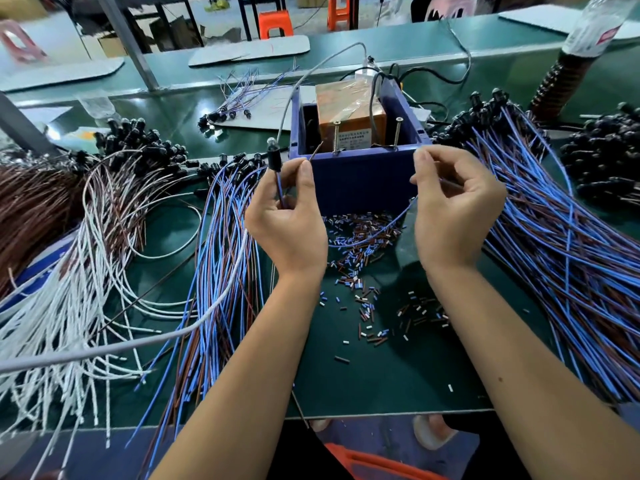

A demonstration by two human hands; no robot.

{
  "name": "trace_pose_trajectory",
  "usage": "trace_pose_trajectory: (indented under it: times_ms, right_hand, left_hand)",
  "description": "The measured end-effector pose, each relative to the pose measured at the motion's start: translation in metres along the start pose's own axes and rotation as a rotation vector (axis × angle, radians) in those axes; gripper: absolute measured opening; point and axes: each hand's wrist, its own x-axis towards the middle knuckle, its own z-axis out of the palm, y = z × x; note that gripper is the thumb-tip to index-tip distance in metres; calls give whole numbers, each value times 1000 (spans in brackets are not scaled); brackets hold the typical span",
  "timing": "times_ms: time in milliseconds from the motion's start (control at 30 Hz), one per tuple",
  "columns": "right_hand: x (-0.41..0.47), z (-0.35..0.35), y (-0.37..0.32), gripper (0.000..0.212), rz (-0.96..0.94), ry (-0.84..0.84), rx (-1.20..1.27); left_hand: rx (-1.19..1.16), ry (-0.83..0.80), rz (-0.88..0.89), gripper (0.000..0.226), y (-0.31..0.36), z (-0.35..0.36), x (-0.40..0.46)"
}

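Blue-and-brown lamp lead with black socket and clear bulb (275, 161) loops above the green desk (398, 368), just before the dark-blue plastic box (360, 178). The left grip (287, 220) pinches it below the socket; the right grip (453, 209) pinches its far end. It seems best to hold both pinches firm and touch the lead ends squarely to the two upright screws (335, 136).

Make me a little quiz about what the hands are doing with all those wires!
1. True or false: the left hand holds a bulb wire with the bulb end pointing up.
2. How many screws stand at the front edge of the blue box?
3. What is scattered on the green mat under the hands? A) coins B) cut insulation bits C) nails

Key: 1 true; 2 two; 3 B.
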Motion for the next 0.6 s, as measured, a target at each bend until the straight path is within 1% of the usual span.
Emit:
trace_pose_trajectory:
  times_ms: [100,233,300,433,600]
  right_hand:
    - [8,6,-3,16,-77,91,-114]
    - [10,16,-5,17,-134,65,-227]
    - [8,20,-6,17,-145,37,-218]
    - [7,21,-7,16,-159,21,-206]
    - [5,21,-5,17,-154,6,-187]
  left_hand:
    - [33,0,26,3,-2,5,3]
    - [68,-71,79,6,-7,6,2]
    - [77,-98,107,8,-8,5,3]
    - [110,-77,154,9,-9,5,3]
    - [171,-133,236,10,-11,7,1]
